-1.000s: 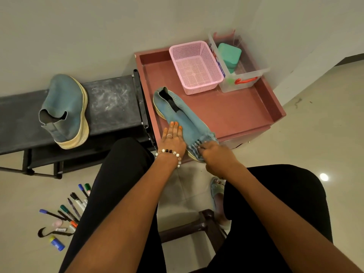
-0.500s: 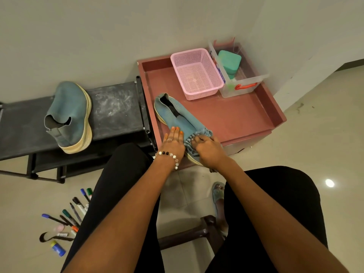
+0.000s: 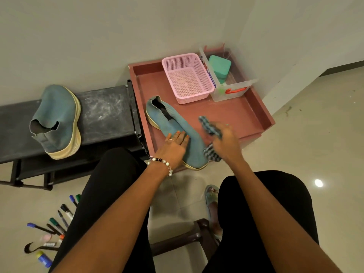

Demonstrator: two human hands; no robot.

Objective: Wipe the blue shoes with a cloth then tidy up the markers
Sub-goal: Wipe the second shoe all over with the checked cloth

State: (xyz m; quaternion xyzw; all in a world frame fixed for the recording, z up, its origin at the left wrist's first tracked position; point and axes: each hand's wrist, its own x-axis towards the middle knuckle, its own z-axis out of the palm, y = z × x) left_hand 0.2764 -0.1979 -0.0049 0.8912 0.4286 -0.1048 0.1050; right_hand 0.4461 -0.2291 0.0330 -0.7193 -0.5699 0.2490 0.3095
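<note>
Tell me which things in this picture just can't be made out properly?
- Cloth, head view: blurred by motion in the right hand; its full shape is unclear.
- Markers on the floor: partly hidden behind the person's left leg, so no count.
- Teal box in the clear bin: contents not visible.
- Shoe on the red tray: its side is covered by the left hand.

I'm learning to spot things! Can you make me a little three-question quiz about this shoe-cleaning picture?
1. True or false: the left hand rests flat on the blue shoe.
2. The right hand holds: A) marker B) checked cloth C) basket
3. Where do the markers lie?

Key: 1 true; 2 B; 3 on the floor.
</note>
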